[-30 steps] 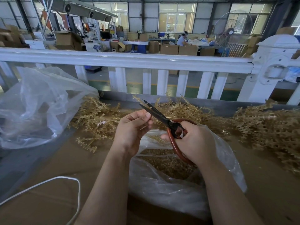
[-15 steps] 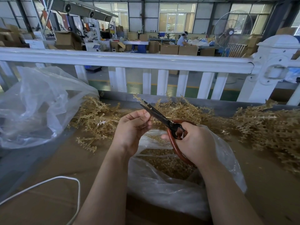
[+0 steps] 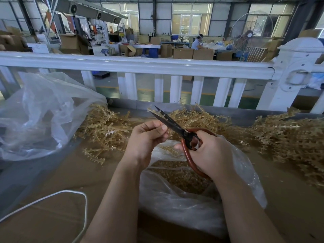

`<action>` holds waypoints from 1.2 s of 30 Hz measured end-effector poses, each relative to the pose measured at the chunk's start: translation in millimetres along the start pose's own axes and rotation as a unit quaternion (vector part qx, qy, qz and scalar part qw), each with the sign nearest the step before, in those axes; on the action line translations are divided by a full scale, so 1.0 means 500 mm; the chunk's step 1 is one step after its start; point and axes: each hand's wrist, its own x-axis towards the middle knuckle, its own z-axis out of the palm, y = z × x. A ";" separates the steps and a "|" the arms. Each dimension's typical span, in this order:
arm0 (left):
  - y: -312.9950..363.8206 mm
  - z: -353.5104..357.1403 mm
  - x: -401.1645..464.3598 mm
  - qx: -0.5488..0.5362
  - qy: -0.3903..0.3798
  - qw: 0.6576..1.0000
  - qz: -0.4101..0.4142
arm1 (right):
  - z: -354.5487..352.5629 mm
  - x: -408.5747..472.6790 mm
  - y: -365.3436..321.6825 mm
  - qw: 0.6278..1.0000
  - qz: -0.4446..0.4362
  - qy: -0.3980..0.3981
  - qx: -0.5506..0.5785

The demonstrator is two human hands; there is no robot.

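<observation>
My right hand [image 3: 208, 153] grips the red-brown handles of black-bladed scissors [image 3: 172, 124], blades slightly apart and pointing up-left. My left hand [image 3: 146, 139] has its fingers curled, pinching a thin translucent tan plastic sprue piece [image 3: 152, 111] whose tip lies between the blades; most of the piece is hidden by the fingers. Both hands hover over an open clear plastic bag [image 3: 184, 199] holding small tan cut pieces.
Piles of tan plastic sprues lie at the back centre [image 3: 105, 130] and right [image 3: 287, 137] on the brown cardboard-covered table [image 3: 57, 174]. A large empty clear bag [image 3: 38, 116] sits left, a white cord [image 3: 66, 193] lower left, a white railing [image 3: 140, 65] behind.
The scissors' blades have opened slightly and the hands shifted a little; the left hand keeps its pinch on the sprue piece.
</observation>
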 end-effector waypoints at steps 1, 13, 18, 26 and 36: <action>-0.001 0.000 0.000 -0.003 0.000 1.000 -0.001 | 0.001 0.000 0.000 1.000 0.001 -0.001 0.004; -0.006 0.005 0.004 -0.020 0.076 0.995 -0.054 | 0.001 0.002 0.005 0.999 0.003 -0.050 0.014; -0.005 0.002 0.009 -0.075 0.142 0.983 -0.087 | -0.008 0.001 -0.002 0.997 0.003 -0.083 -0.001; -0.011 0.012 0.008 -0.024 0.133 0.983 -0.126 | 0.008 0.010 0.002 0.969 0.144 -0.096 0.175; -0.019 0.036 0.003 0.042 0.059 0.987 -0.144 | 0.017 0.017 -0.003 0.948 0.188 -0.098 0.237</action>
